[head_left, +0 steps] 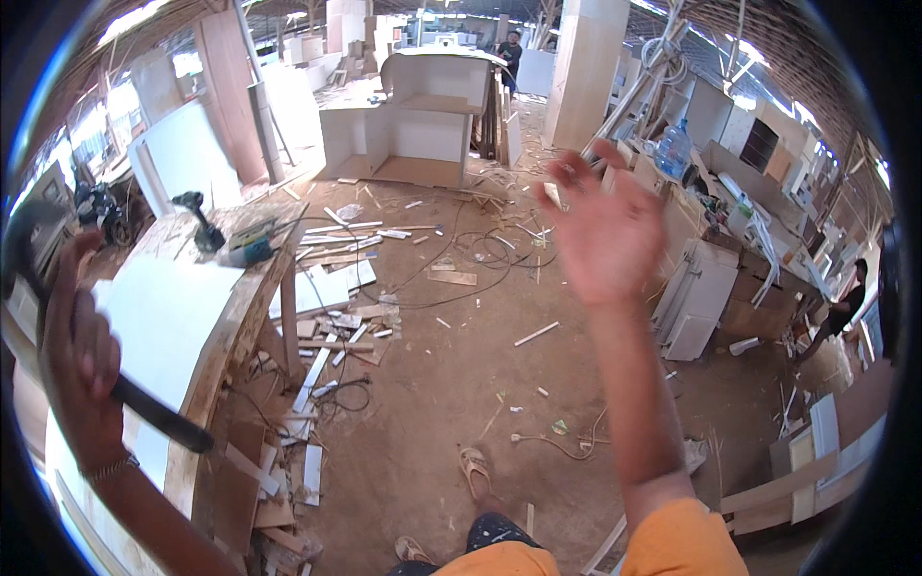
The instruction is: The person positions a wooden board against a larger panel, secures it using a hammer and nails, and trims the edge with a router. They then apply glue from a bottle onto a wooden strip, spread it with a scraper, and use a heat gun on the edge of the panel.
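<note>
My left hand (pixel 86 346) grips a dark long-handled tool (pixel 158 418), apparently a hammer, at the left edge, beside a workbench topped with a white board (pixel 168 322). A cordless drill (pixel 206 226) stands on the bench's far end next to a green power tool (pixel 245 245). My right hand (pixel 610 230) is raised over the floor at centre right, fingers apart and slightly curled, holding nothing that I can see.
Offcuts (pixel 336 288) and cables (pixel 480 245) litter the floor (pixel 480 374). An unfinished white cabinet (pixel 403 144) stands ahead. A cluttered bench with a water jug (pixel 672 149) lines the right. One person (pixel 509 62) stands far back, another (pixel 845 302) at right.
</note>
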`<action>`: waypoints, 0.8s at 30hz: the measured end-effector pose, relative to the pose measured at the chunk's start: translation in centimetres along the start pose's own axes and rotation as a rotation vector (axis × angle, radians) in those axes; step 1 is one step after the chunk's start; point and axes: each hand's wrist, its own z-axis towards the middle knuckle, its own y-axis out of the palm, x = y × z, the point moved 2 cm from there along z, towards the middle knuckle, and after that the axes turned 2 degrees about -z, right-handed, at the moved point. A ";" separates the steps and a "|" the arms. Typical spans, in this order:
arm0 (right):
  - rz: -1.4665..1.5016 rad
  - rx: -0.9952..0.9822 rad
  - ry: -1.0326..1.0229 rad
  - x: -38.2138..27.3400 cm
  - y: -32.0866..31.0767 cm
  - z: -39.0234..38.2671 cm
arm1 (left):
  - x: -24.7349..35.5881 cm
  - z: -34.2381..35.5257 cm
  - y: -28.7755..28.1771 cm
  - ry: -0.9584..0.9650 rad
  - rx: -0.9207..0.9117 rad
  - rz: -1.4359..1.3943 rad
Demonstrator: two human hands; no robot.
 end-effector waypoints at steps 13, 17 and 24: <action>-0.206 0.627 0.042 3.1 -36.4 21.6 | -23.0 19.0 66.8 0.132 -0.670 0.525; 0.152 0.913 0.081 13.4 -40.9 11.9 | -33.0 6.9 68.1 -0.169 -0.690 0.261; 0.108 0.963 0.891 27.3 -34.2 -28.3 | -41.8 -23.9 44.7 -0.841 -0.903 0.093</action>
